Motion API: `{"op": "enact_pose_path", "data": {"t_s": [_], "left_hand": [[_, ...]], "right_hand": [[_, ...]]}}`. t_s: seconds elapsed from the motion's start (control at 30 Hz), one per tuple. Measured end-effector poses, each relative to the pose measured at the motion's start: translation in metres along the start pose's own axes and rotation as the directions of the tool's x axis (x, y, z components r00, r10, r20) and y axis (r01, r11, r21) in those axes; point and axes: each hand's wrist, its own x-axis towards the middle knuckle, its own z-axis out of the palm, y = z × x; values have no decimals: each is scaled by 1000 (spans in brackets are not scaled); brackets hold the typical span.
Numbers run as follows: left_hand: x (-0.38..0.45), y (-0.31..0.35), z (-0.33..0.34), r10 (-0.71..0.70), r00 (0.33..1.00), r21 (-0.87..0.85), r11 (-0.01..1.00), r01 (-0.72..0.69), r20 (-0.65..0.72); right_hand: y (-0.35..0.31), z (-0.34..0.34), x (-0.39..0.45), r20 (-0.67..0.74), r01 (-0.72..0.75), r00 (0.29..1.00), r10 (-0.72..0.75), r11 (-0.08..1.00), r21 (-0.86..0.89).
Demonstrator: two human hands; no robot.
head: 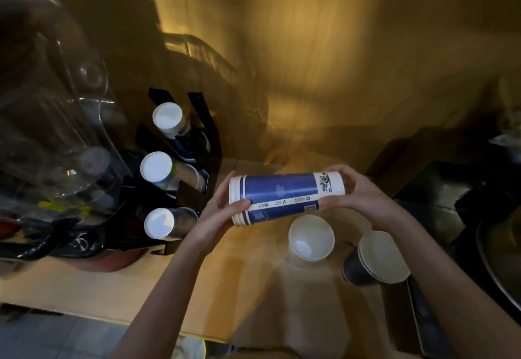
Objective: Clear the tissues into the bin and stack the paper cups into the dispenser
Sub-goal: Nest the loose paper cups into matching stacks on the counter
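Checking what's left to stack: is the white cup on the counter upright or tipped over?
Upright. The white cup stands on the counter with its open mouth facing up, so its inside bottom is visible.

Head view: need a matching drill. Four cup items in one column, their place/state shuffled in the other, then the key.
Things
1. blue cup stack
2. white cup
3. dark cups
4. dispenser

Places or states
A. upright on the counter, open mouth up, alone
B. black rack at left, three rows of cups with their white bottoms toward the camera
C. lying sideways in the air, left hand at the rim end, right hand at the base end
D. nested together, standing on the counter to the right of the white cup

Pairs: 1-C, 2-A, 3-D, 4-B
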Motion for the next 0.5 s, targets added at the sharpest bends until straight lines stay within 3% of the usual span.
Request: {"op": "enact_pose_path", "data": {"t_s": [0.07, 0.1, 0.17, 0.2, 0.3, 0.5], "left_hand": [[1, 3, 2, 2, 1000, 5, 1000, -2, -7], [1, 5, 5, 14, 1000, 23, 1000, -14, -21], [0, 9, 12, 63, 996, 116, 992, -56, -57], [0, 11, 17, 89, 994, 161, 984, -78, -68], [0, 18, 37, 147, 988, 209, 969, -133, -56], [1, 26, 53, 154, 986, 208, 968, -139, -58]], "right_hand": [[-5, -4, -3, 21, 3, 1000, 0, 985, -171], [-8, -5, -4, 6, 23, 1000, -22, 936, -351], [-13, -3, -4, -5, 96, 991, -135, 734, -673], [-16, 3, -4, 22, 148, 980, -196, 657, -739], [-23, 27, -5, 143, 302, 940, -309, 564, -769], [-19, 33, -15, 106, 333, 919, -380, 604, -725]]}}
